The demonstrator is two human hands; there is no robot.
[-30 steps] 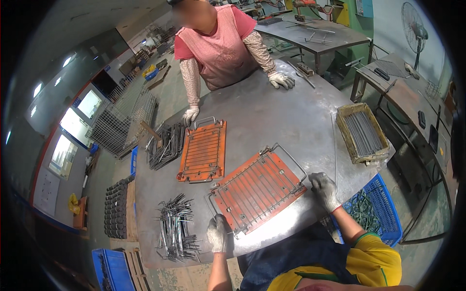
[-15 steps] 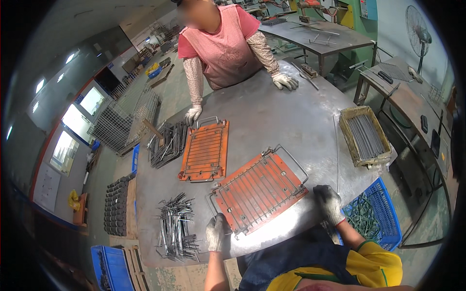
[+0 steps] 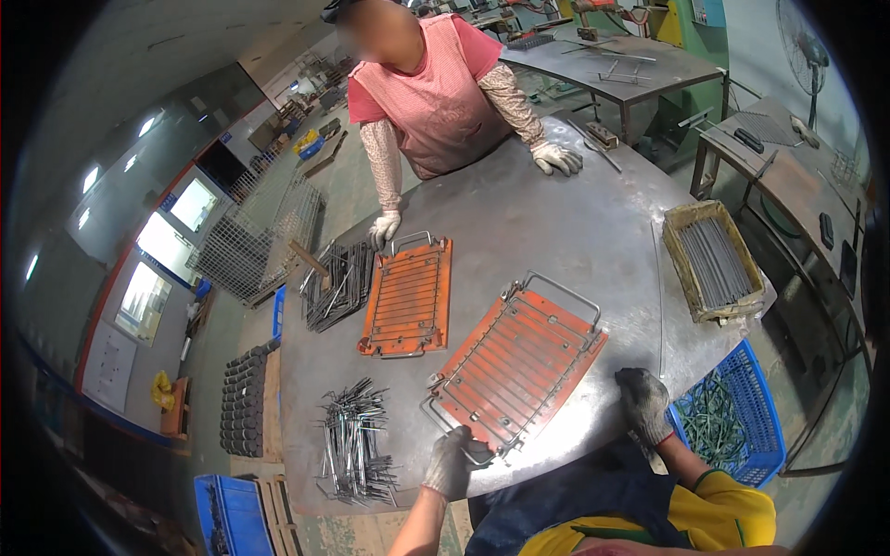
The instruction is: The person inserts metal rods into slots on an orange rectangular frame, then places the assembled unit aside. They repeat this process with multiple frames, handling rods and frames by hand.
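An orange jig plate [image 3: 556,320] with a steel wire rack [image 3: 510,369] over it lies tilted on the metal table before me. Bent wire loops stick out at the rack's two ends. My left hand [image 3: 451,463], in a glove with dark fingertips, is closed on the near left loop of the rack at the plate's corner. My right hand [image 3: 644,406], gloved too, rests at the table's near edge, right of the plate. Its fingers lie against the tabletop, and nothing shows in them. A second orange jig plate [image 3: 443,287] with wires lies farther left.
A co-worker [image 3: 445,102] leans on the far side, one gloved hand by the second plate. Wire pieces [image 3: 357,445] and bent frames [image 3: 338,287] lie left. A box of rods [image 3: 714,259] stands right, above a blue basket [image 3: 756,408] of green strips.
My left hand has turned and closed in on the loop at the plate's near corner. The rack's near end has shifted against the plate. The whole view has moved slightly.
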